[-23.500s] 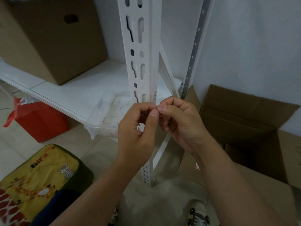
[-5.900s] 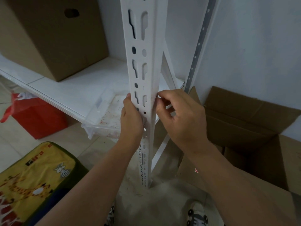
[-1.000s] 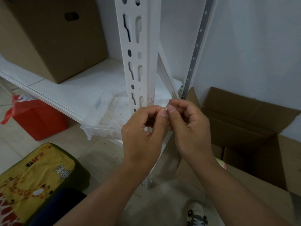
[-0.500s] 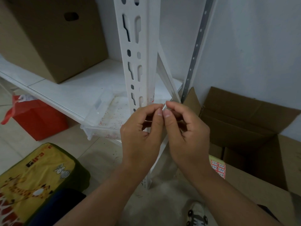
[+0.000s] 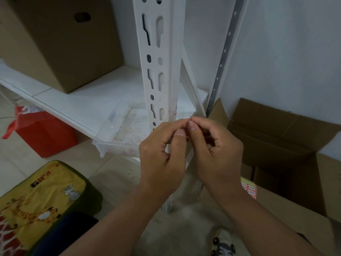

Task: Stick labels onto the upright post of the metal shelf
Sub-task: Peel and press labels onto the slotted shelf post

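The white slotted upright post (image 5: 162, 58) of the metal shelf rises in the middle of the view. My left hand (image 5: 162, 156) and my right hand (image 5: 215, 152) meet just in front of it, fingertips pinched together at one spot. Whatever small thing they pinch is hidden between the fingers. A red-marked label (image 5: 174, 112) shows on the post's right face just above my hands. A sheet of red-and-white labels (image 5: 250, 190) lies on the cardboard by my right wrist.
A large closed cardboard box (image 5: 55, 43) stands on the white shelf board (image 5: 88, 100). A clear plastic tray (image 5: 120, 137) juts over the shelf edge. An open cardboard box (image 5: 287, 148) sits at right, a red bag (image 5: 42, 133) under the shelf, a yellow giraffe cushion (image 5: 40, 202) at lower left.
Both hands stay pinched together in front of the post, with the fingertips shifting only slightly. More of the label sheet shows by my right wrist than a second ago.
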Motion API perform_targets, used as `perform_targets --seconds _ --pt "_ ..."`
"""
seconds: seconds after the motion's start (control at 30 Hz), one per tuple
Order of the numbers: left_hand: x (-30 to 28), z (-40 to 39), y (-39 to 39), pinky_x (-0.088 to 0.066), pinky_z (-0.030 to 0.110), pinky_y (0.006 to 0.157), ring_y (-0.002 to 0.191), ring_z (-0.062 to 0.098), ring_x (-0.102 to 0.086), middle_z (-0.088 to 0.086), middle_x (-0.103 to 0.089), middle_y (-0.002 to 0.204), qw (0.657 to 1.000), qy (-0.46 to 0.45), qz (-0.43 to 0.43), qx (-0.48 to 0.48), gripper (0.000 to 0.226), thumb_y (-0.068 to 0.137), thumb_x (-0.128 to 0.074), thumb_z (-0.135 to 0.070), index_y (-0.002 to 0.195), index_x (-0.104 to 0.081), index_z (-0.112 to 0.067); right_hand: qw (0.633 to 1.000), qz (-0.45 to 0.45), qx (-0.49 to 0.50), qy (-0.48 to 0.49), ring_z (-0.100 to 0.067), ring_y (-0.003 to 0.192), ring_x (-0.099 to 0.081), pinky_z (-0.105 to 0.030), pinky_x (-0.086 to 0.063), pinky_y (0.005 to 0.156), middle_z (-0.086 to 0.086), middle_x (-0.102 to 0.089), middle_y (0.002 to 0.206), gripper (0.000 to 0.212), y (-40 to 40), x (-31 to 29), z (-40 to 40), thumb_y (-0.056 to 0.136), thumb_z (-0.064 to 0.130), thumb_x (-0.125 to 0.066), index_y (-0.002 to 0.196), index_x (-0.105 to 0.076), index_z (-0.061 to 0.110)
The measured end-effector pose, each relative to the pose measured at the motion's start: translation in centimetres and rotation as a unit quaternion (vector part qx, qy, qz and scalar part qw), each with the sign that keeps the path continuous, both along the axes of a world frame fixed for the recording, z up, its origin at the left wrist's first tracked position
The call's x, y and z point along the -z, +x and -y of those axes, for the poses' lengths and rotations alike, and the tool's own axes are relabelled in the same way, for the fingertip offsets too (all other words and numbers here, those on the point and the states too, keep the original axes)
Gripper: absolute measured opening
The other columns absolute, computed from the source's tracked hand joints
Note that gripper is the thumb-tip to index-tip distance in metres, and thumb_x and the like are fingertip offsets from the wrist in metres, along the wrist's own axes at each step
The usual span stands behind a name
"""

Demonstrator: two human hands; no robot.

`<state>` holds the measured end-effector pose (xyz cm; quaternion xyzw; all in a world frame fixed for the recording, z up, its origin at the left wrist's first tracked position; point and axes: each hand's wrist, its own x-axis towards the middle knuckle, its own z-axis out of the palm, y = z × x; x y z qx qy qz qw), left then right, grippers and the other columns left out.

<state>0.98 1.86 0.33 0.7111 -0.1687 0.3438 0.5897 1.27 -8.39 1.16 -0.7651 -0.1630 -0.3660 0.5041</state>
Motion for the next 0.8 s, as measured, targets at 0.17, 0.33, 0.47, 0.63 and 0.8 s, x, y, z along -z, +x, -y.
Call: perform_targets --seconds 0.17,0.33,0.47,0.63,0.8 --pt "0.09 0.04 -0.07 -0.056 0.029 0.074 0.086 0.009 -0.068 0.001 -0.071 0.095 0.999 0.042 0.018 -0.024 0.031 0.094 -0.041 -0.012 0.108 -0.068 -0.008 0.999 0.038 0.023 -0.030 -0.007 0.077 -0.063 -0.016 -0.050 0.069 -0.002 -0.070 0.084 0.015 0.03 0.07 0.14 0.092 0.011 -0.058 0.097 -0.071 0.005" --pt "0.04 0.12 -0.13 -0.053 0.020 0.078 0.089 0.006 -0.067 0.003 -0.071 0.096 0.998 0.055 0.023 -0.033 0.032 0.093 -0.042 -0.010 0.108 -0.069 0.000 1.000 0.020 0.010 -0.006 -0.006 0.075 -0.062 -0.014 -0.050 0.067 0.003 -0.067 0.081 0.014 0.11 0.03 0.23 0.091 0.013 -0.059 0.093 -0.071 0.006" --pt "0.15 -0.03 -0.02 -0.055 0.022 0.079 0.090 0.006 -0.067 0.002 -0.071 0.097 0.998 0.049 0.018 -0.042 0.032 0.094 -0.043 -0.012 0.109 -0.069 0.000 1.000 -0.004 -0.016 0.011 0.000 0.074 -0.061 -0.007 -0.046 0.067 0.011 -0.062 0.078 0.013 0.05 -0.12 0.16 0.089 0.015 -0.060 0.091 -0.070 0.007" --pt "0.12 -0.13 -0.08 -0.057 0.031 0.077 0.088 0.010 -0.068 0.003 -0.071 0.095 0.999 0.025 0.003 -0.038 0.031 0.094 -0.044 -0.016 0.107 -0.069 -0.004 0.998 -0.036 -0.038 0.035 0.002 0.073 -0.061 -0.006 -0.045 0.064 0.016 -0.062 0.079 0.006 -0.01 -0.16 0.01 0.087 0.015 -0.064 0.090 -0.068 0.011" --pt "0.00 -0.46 -0.17 -0.059 0.040 0.071 0.084 0.018 -0.070 0.004 -0.071 0.094 0.999 -0.013 -0.026 -0.020 0.023 0.094 -0.047 -0.021 0.107 -0.065 -0.015 0.999 0.027 0.004 -0.033 -0.002 0.078 -0.061 -0.010 -0.047 0.069 0.007 -0.065 0.082 0.013 0.22 0.00 0.14 0.091 0.012 -0.061 0.096 -0.070 0.005"
